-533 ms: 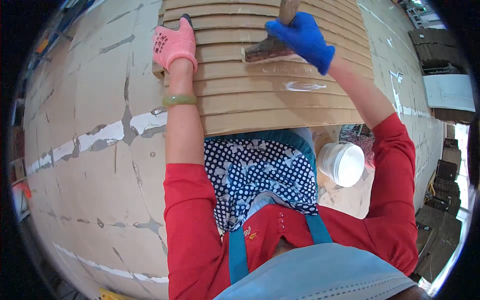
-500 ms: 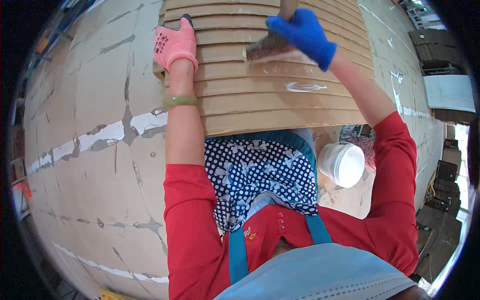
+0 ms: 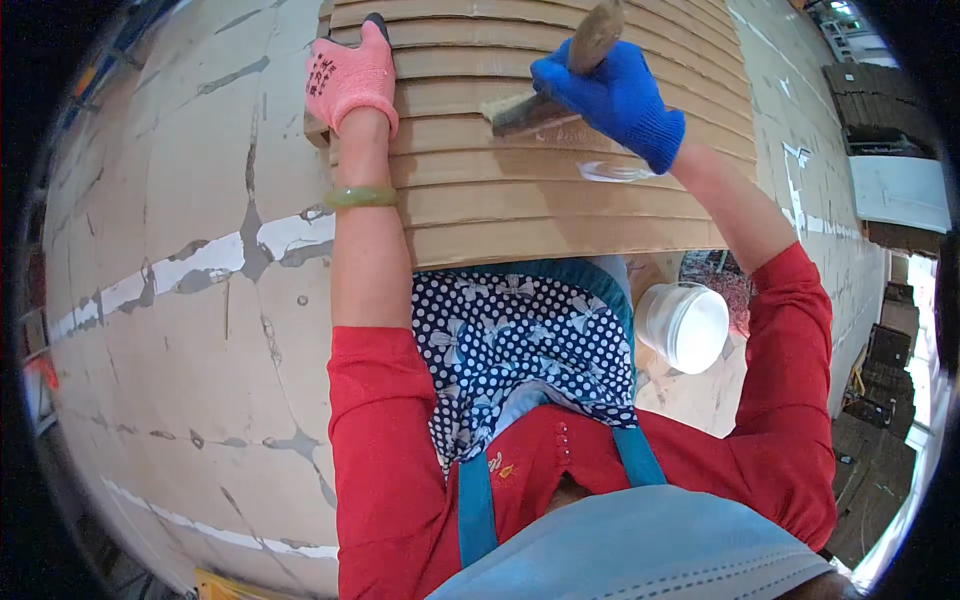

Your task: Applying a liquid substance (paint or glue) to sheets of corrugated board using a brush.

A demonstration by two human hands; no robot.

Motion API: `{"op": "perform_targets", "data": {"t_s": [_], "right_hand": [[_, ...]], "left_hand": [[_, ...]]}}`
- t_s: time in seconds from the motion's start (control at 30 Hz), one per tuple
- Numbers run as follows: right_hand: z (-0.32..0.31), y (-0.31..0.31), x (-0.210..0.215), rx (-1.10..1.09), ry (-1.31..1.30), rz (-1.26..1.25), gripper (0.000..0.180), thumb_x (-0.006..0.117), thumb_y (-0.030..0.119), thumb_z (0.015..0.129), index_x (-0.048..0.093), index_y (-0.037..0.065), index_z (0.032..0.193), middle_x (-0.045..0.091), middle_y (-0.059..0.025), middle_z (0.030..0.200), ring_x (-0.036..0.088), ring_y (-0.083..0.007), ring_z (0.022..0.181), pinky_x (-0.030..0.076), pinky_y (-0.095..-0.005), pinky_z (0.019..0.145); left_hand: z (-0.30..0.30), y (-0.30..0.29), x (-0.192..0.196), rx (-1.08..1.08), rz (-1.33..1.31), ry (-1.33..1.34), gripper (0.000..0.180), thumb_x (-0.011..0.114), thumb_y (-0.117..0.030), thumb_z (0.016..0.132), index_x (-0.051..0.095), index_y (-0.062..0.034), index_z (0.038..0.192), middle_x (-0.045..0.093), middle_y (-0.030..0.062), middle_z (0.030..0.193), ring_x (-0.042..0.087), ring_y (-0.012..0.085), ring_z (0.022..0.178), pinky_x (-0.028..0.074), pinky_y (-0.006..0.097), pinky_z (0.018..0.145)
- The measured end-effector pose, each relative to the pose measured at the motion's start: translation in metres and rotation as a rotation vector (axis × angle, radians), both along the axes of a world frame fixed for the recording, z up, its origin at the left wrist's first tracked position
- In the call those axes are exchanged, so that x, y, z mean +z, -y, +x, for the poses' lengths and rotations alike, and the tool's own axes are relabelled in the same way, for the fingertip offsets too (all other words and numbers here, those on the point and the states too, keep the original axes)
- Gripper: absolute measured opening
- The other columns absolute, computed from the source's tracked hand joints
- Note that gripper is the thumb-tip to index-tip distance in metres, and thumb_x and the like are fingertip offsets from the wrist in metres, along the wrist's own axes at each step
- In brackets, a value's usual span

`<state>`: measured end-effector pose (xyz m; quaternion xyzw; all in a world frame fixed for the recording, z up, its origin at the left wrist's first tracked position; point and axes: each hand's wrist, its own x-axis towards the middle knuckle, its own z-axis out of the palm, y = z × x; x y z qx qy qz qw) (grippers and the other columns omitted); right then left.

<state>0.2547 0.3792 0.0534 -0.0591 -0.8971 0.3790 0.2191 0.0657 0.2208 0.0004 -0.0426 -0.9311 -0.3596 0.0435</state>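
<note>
Overlapping brown cardboard sheets (image 3: 520,235) lie in front of me, their long edges stepped like shingles. My left hand (image 3: 350,80), in a pink glove with dark fingertips, grips the left edge of these sheets; the thumb points away from me and the other fingers are mostly hidden. A flat brush (image 3: 525,114) with a wooden handle is held in my right hand (image 3: 615,100), which wears a blue glove. Its bristles point left, at the surface of the sheets. A shiny whitish wet smear (image 3: 610,173) shows on the cardboard just nearer than the right hand.
A white bucket (image 3: 690,328) stands on the floor by my right side, below the cardboard's near edge. The worn floor (image 3: 170,340) has white lines and grey patches. Dark stacked sheets (image 3: 875,95) and a white box-like thing (image 3: 900,190) are at the far right.
My right hand and the brush have come slightly nearer to me, and the handle's end now shows more fully. The left hand keeps its place on the sheets' edge.
</note>
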Motion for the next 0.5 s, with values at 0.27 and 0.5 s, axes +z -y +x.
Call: {"op": "perform_targets", "data": {"t_s": [0.27, 0.5], "right_hand": [[-0.089, -0.057, 0.054, -0.429, -0.063, 0.328, 0.038, 0.062, 0.038, 0.081, 0.062, 0.003, 0.065, 0.06, -0.0121, 0.056, 0.059, -0.0206, 0.051, 0.044, -0.0355, 0.049], [0.016, 0.031, -0.001, -0.126, 0.02, 0.131, 0.027, 0.065, 0.027, 0.083, 0.062, 0.004, 0.07, 0.058, -0.0051, 0.06, 0.055, -0.0139, 0.055, 0.044, -0.0325, 0.052]], "left_hand": [[-0.005, -0.012, 0.002, -0.012, 0.0, 0.04, 0.075, 0.051, -0.061, 0.078, 0.057, 0.0035, 0.116, 0.06, 0.0208, 0.116, 0.057, 0.0346, 0.11, 0.043, 0.041, 0.092], [0.0, -0.001, 0.006, 0.031, 0.031, 0.023, 0.067, 0.049, -0.052, 0.084, 0.053, 0.0039, 0.121, 0.056, 0.0255, 0.12, 0.052, 0.0386, 0.113, 0.041, 0.043, 0.096]]}}
